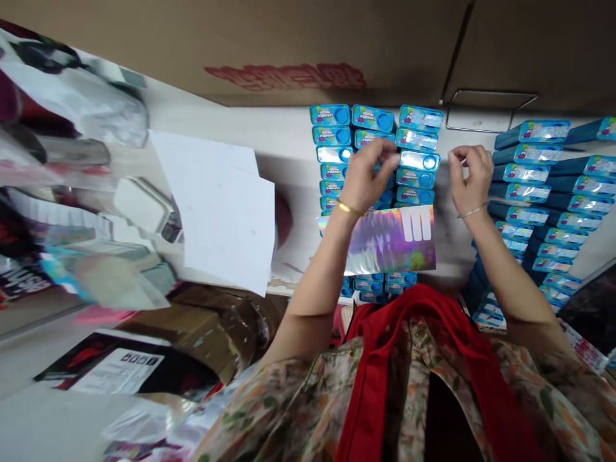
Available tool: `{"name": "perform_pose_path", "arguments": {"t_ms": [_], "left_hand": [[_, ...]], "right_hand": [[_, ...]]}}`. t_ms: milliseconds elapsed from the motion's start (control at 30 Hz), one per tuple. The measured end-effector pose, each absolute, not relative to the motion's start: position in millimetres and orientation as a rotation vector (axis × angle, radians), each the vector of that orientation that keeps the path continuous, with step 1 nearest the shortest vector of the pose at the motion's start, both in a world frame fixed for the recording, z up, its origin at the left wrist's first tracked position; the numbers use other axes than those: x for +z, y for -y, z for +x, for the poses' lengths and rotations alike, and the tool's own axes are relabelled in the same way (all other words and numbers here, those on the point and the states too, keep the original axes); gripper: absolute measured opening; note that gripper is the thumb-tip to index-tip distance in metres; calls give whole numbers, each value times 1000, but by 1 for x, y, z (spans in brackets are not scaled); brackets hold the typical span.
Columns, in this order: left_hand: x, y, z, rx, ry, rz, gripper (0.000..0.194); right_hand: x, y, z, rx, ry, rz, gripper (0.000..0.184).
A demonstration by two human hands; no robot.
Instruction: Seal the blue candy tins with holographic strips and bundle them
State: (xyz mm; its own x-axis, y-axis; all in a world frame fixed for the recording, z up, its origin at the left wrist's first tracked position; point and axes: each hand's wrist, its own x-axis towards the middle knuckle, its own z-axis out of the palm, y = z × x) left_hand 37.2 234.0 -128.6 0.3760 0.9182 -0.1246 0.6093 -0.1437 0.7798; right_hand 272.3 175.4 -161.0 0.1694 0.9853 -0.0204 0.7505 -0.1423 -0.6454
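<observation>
Blue tins with rounded corners stand in three columns in front of me, most bearing a printed label, like the blue tin (pixel 330 115) at the back left. Two of them show a plain shiny top, among them the unlabelled tin (pixel 418 160) in the right column. Over the middle column is my left hand (pixel 369 173), thumb and forefinger drawn close together. My right hand (pixel 472 173) hovers right of the columns with its fingers curled to the thumb. Whatever either pinch holds is too small to make out. An iridescent label sheet (pixel 375 247) with peeled white gaps lies across the nearer tins.
More blue tins (pixel 524 154) stand in stacked columns on the right. A cardboard box (pixel 289 38) closes off the back, a wire frame (pixel 491 109) beside it. White paper (pixel 221 212) sits at left, near plastic bags (pixel 106 102) and a brown carton (pixel 206 327).
</observation>
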Motion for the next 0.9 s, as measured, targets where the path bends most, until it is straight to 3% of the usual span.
{"name": "perform_pose_path", "arguments": {"t_ms": [100, 233, 700, 900], "left_hand": [[-99, -197, 14, 165, -1171, 1949, 38], [-91, -163, 11, -33, -1228, 1960, 24], [-127, -122, 35, 89, -1423, 2219, 36], [-78, -77, 30, 295, -1305, 2157, 22]], "right_hand": [[-120, -145, 242, 650, 1899, -1893, 48], [-111, -121, 214, 737, 2144, -1844, 44], [-131, -131, 216, 769, 2261, -1939, 37], [-138, -126, 213, 796, 2155, -1899, 39]]}}
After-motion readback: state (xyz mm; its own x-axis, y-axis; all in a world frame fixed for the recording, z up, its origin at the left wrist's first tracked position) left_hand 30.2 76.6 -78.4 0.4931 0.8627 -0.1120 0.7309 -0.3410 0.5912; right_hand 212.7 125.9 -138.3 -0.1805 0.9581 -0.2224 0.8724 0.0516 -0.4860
